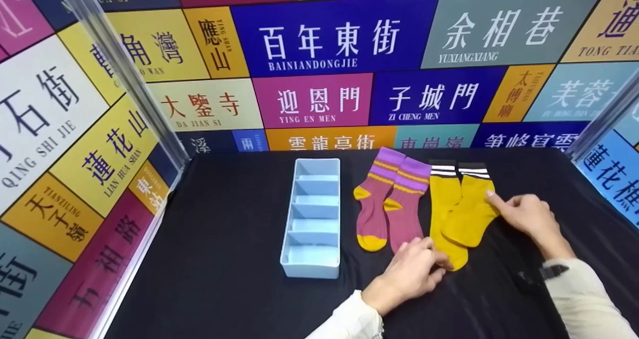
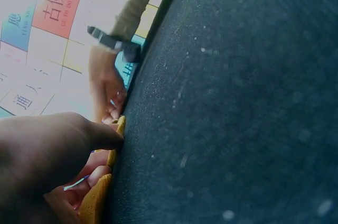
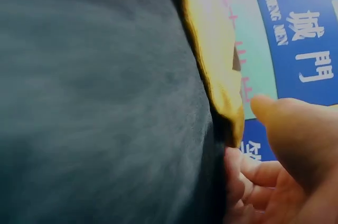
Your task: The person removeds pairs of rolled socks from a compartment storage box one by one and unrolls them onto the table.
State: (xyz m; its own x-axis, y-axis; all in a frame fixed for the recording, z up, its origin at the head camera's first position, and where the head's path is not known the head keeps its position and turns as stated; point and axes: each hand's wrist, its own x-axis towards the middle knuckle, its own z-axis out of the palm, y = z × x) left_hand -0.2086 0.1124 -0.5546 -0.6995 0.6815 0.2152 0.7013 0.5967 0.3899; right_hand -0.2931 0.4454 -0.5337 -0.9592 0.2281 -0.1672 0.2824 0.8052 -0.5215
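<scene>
Two yellow socks (image 1: 472, 211) with black-and-white striped cuffs lie on the black cloth, the right one partly over the left one. My left hand (image 1: 412, 271) is at the toe of the lower sock; in the left wrist view its thumb and fingers pinch the yellow fabric (image 2: 96, 197). At the right edge of the upper sock is my right hand (image 1: 531, 221). The right wrist view shows its thumb (image 3: 264, 110) raised apart from the sock, with the fingertips beside the fabric's edge. Left of these lies a pair of mauve socks (image 1: 407, 219) with purple cuffs and yellow toes and heels.
A light-blue box (image 1: 335, 214) with several compartments in a row stands left of the socks. Black cloth (image 1: 224, 259) covers the table. Panels printed with street names (image 1: 334, 39) rise at the back and along both sides.
</scene>
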